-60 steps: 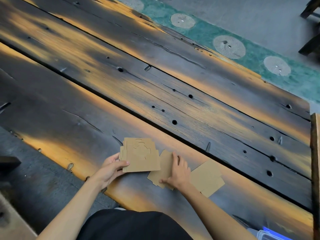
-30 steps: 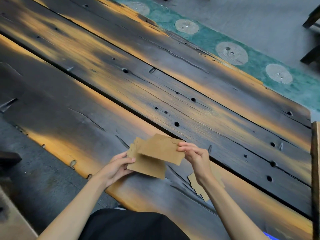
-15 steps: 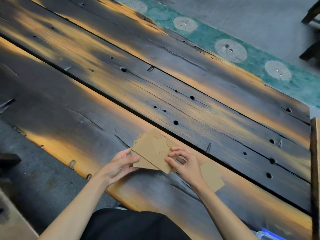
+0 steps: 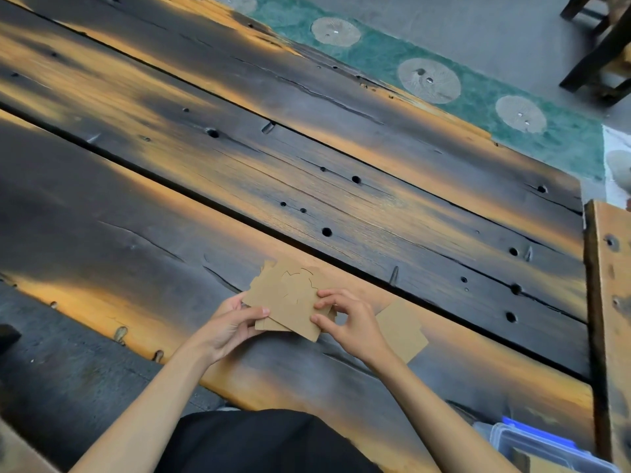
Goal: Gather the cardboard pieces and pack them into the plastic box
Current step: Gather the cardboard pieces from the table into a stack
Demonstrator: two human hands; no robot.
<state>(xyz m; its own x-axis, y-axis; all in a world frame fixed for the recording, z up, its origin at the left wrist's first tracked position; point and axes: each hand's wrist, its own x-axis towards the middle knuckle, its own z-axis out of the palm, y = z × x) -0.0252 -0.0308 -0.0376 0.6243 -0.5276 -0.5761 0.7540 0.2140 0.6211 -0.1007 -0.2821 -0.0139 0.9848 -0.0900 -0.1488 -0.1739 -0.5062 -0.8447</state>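
Observation:
A stack of brown cardboard pieces [image 4: 288,297] with cut-out shapes is held just above the near plank of the wooden table [image 4: 239,172]. My left hand [image 4: 232,324] grips its left edge between thumb and fingers. My right hand [image 4: 348,322] pinches its right edge. Another flat cardboard piece [image 4: 403,327] lies on the table just right of my right hand, partly hidden by my wrist. The clear plastic box [image 4: 543,445] with a blue rim shows at the bottom right corner, cut off by the frame.
The table is made of dark, burnt-looking planks with holes and long gaps. A lighter wooden beam [image 4: 607,302] runs along the table's right end. Beyond the far edge lie a green patterned floor strip [image 4: 426,70] and dark chair legs [image 4: 597,46].
My right hand lifted a piece off the table and laid it on the stack in my left hand. Both hands now hold the stack's edges, and one loose piece stays on the table.

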